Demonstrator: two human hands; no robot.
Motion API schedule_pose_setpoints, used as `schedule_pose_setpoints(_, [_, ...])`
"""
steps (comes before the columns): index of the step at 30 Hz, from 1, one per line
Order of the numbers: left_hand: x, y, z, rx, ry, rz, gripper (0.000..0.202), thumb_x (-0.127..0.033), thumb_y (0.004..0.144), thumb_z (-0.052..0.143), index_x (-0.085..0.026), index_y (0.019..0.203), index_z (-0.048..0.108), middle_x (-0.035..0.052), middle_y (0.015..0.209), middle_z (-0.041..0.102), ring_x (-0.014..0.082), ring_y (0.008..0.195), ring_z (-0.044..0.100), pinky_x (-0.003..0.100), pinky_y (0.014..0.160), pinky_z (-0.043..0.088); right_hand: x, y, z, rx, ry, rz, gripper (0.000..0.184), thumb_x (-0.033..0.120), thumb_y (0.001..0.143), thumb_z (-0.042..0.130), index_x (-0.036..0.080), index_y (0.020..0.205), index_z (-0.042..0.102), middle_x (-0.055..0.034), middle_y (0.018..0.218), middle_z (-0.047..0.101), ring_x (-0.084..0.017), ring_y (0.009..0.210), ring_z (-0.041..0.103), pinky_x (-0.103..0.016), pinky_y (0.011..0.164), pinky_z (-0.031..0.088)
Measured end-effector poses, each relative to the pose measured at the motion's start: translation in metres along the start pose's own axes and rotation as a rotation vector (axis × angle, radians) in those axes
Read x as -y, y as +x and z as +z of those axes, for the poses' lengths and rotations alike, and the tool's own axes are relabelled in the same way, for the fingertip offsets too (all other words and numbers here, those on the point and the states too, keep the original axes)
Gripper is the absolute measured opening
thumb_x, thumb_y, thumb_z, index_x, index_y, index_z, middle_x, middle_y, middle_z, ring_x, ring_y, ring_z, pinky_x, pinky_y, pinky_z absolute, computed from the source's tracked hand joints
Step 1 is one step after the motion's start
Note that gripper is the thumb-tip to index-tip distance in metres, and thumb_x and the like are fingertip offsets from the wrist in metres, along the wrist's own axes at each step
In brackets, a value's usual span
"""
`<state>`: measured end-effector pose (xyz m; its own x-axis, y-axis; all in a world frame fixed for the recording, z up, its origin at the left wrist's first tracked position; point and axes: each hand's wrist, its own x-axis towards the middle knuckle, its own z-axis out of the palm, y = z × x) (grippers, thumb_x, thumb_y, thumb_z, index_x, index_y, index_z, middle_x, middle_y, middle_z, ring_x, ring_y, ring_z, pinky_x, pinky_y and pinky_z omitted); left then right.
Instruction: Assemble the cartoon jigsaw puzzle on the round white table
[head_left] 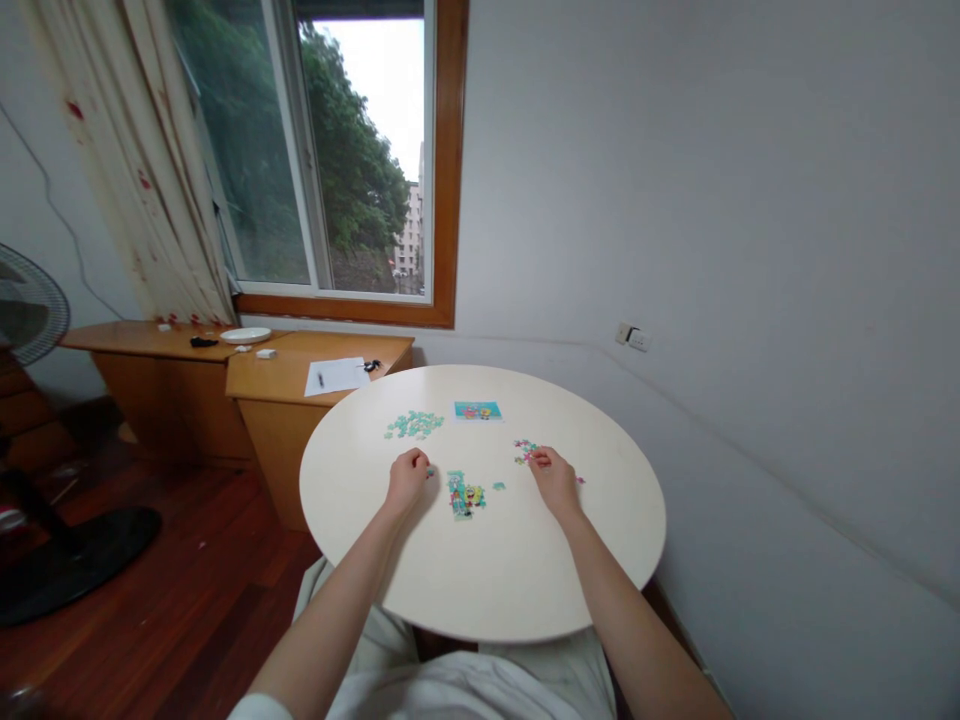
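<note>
My left hand (407, 477) rests on the round white table (480, 570) with its fingers curled; a small teal jigsaw piece (430, 471) shows at its fingertips. Just right of it lies a partly joined patch of puzzle (463, 495), with a loose teal piece (499, 486) beside it. My right hand (553, 478) is closed in a pinch over a small cluster of pink and green pieces (524, 450). A heap of teal pieces (414, 424) lies farther back on the left, and a small reference picture (478, 410) lies behind the middle.
A low wooden cabinet (292, 385) stands left of the table with a sheet of paper (335, 375), a white plate (245, 335) and small items. A fan (26, 315) stands at far left. White walls close the right side; a window is behind.
</note>
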<state>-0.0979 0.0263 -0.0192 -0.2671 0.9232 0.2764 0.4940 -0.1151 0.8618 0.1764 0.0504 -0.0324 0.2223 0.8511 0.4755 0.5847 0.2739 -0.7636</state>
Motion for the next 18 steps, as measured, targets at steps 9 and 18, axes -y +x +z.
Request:
schedule_pose_setpoints(9, [-0.003, -0.0005, -0.0019, 0.004, 0.006, 0.002, 0.018, -0.016, 0.065, 0.037, -0.018, 0.054, 0.051, -0.0008, 0.048, 0.05, 0.0134, 0.051, 0.046, 0.024, 0.052, 0.03, -0.0012, 0.0012, -0.0023, -0.028, 0.014, 0.03, 0.026, 0.028, 0.074, 0.048, 0.02, 0.096, 0.06, -0.002, 0.07, 0.066, -0.017, 0.065, 0.06, -0.03, 0.067, 0.046])
schedule_pose_setpoints(18, [-0.0057, -0.0027, -0.0026, -0.003, -0.016, 0.003, 0.018, -0.014, 0.066, 0.037, -0.018, 0.054, 0.051, -0.0008, 0.048, 0.05, 0.0134, 0.053, 0.046, 0.025, 0.054, 0.03, -0.0049, 0.003, -0.0008, -0.04, 0.026, 0.01, 0.023, 0.029, 0.075, 0.044, 0.019, 0.087, 0.061, -0.006, 0.081, 0.068, -0.018, 0.069, 0.06, -0.031, 0.069, 0.047])
